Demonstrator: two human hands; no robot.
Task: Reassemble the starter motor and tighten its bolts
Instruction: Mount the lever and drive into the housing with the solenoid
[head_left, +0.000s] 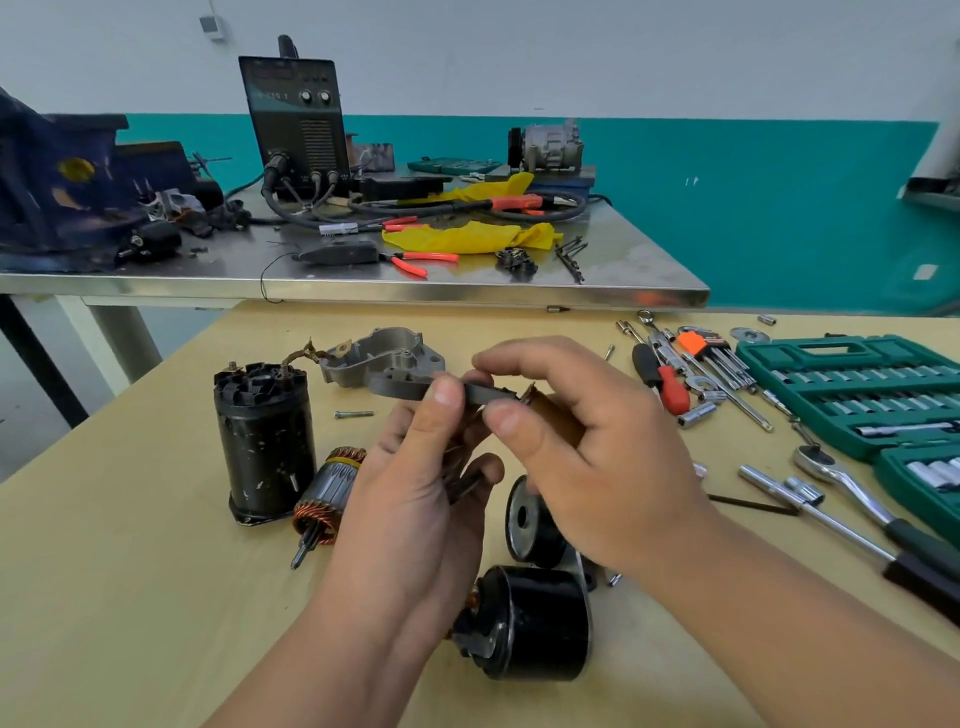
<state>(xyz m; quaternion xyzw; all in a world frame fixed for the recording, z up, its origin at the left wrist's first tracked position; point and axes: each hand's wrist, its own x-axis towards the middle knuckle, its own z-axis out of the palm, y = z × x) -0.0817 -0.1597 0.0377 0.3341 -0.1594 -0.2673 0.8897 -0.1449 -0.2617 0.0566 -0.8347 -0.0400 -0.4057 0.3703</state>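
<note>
Starter motor housing (265, 441): stands upright.
Armature (324, 499): just right of housing.
Left hand (415, 499): thumb and fingers pinch grey plate (480, 391).
Right hand (587, 457): thumb, forefinger pinch same plate.

Black housing (265, 441), green socket case (852, 395)

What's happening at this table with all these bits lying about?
A person is partway through putting a starter motor back together. Both the left hand and right hand pinch a small flat dark grey piece above the pale wooden table. The tall black cylindrical housing stands upright, the copper-wound armature lies beside it, and the green socket set case sits open at the right.
</note>
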